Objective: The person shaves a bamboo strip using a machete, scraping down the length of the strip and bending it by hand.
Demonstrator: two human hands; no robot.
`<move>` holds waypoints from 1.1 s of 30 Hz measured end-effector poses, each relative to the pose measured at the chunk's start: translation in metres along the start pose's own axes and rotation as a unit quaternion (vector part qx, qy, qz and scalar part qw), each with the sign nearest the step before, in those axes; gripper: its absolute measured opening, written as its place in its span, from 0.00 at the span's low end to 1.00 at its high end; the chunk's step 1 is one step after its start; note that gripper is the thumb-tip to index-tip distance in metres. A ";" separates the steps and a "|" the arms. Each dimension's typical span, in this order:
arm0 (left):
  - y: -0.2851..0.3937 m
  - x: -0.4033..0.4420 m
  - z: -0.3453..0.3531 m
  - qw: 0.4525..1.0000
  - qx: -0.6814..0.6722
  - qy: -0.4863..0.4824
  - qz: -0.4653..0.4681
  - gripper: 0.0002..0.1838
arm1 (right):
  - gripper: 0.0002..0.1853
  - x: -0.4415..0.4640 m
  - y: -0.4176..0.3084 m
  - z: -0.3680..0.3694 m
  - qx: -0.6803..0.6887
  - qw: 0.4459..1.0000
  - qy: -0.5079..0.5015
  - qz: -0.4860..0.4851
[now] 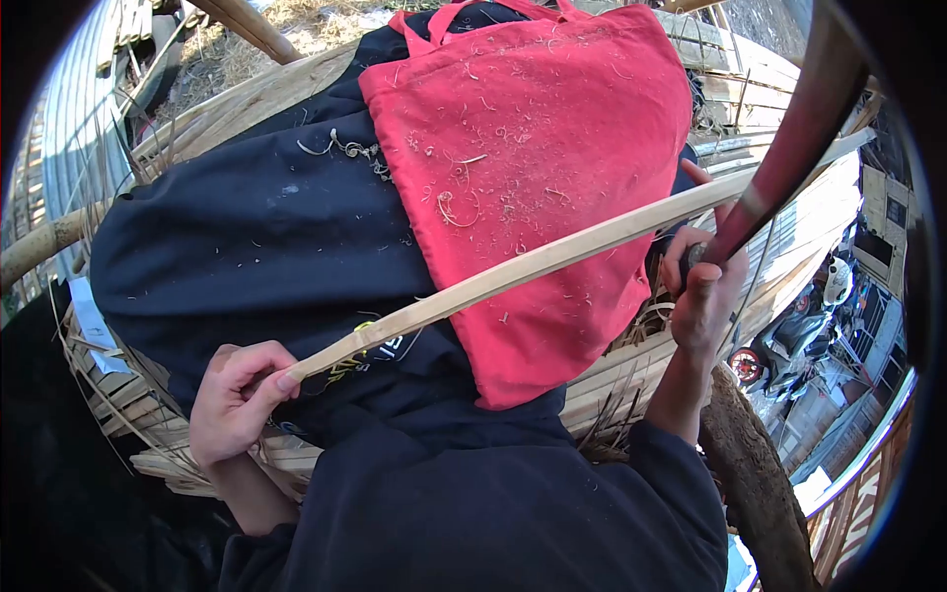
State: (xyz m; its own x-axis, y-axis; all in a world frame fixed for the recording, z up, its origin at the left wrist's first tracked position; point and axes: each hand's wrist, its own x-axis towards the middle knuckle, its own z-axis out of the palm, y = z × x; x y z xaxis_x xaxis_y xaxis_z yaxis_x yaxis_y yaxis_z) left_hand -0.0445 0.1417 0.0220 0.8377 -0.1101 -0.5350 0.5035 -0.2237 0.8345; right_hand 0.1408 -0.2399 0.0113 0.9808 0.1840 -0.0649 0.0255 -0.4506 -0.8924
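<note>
My left hand (240, 400) pinches the near end of a long, pale bamboo strip (552, 259) between thumb and fingers. The strip slants up across my lap to the far right. Around its right part, my right hand (708, 291) is closed on a long, dark reddish-brown handle (764, 187) with a pale band. That handle rises close to the camera and crosses over the strip; any blade on it cannot be made out. Beneath the strip a red cloth bag (552, 128) lies over my dark-clothed legs (247, 237), sprinkled with thin curled shavings (459, 209).
Slatted split bamboo (621, 380) lies beneath and around my legs. A rough log (755, 483) stands at the lower right. Corrugated metal sheeting (84, 128) is at the far left. Parked motorbikes (799, 335) show below on the right. A bamboo pole (44, 252) juts in at left.
</note>
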 end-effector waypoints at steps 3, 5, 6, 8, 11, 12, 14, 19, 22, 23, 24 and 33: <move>-0.029 -0.063 -0.049 0.996 -0.025 0.068 -0.049 0.14 | 0.65 0.000 -0.011 0.005 0.036 0.999 -0.016 0.009; -0.049 -0.104 -0.070 0.987 -0.068 0.125 -0.073 0.15 | 0.65 0.002 -0.014 0.006 0.045 0.999 -0.019 -0.002; -0.051 -0.114 -0.077 0.982 -0.090 0.143 -0.088 0.15 | 0.65 0.002 -0.016 0.007 0.037 0.999 -0.018 -0.002; -0.035 -0.095 -0.063 0.977 -0.107 0.160 -0.096 0.14 | 0.65 0.001 -0.019 0.010 0.022 0.999 -0.023 -0.003; -0.008 -0.035 -0.020 0.975 -0.117 0.163 -0.100 0.12 | 0.51 -0.003 -0.020 0.010 -0.012 0.999 -0.041 -0.004; 0.002 -0.012 -0.002 0.984 -0.040 0.155 -0.082 0.12 | 0.48 -0.004 -0.013 0.005 -0.027 0.998 -0.052 -0.002; 0.025 0.031 0.039 0.994 0.000 0.110 -0.019 0.10 | 0.39 -0.008 -0.002 -0.004 -0.108 0.992 -0.053 -0.023; 0.050 0.116 0.126 0.997 -0.045 0.010 0.055 0.16 | 0.34 0.003 0.020 -0.023 -0.292 0.951 -0.099 0.029; 0.064 0.145 0.152 0.997 -0.058 0.001 0.058 0.18 | 0.35 0.009 0.046 -0.027 -0.385 0.914 -0.126 -0.028; 0.067 0.152 0.156 0.997 -0.061 -0.003 0.050 0.18 | 0.36 0.010 0.051 -0.026 -0.395 0.907 -0.130 -0.061; 0.068 0.157 0.158 0.997 -0.066 -0.028 0.032 0.19 | 0.36 0.013 0.054 -0.028 -0.389 0.907 -0.151 -0.063; 0.064 0.130 0.134 0.995 -0.006 -0.075 -0.063 0.17 | 0.37 0.020 0.066 -0.024 -0.337 0.917 -0.185 -0.106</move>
State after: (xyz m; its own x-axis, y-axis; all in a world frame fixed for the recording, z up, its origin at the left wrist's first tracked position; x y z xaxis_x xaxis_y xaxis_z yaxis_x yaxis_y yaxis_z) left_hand 0.0685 -0.0167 -0.0121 0.7268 -0.2252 -0.6489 0.6065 -0.2328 0.7602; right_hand 0.1663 -0.2873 -0.0383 0.8102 0.5578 -0.1802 0.4441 -0.7848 -0.4322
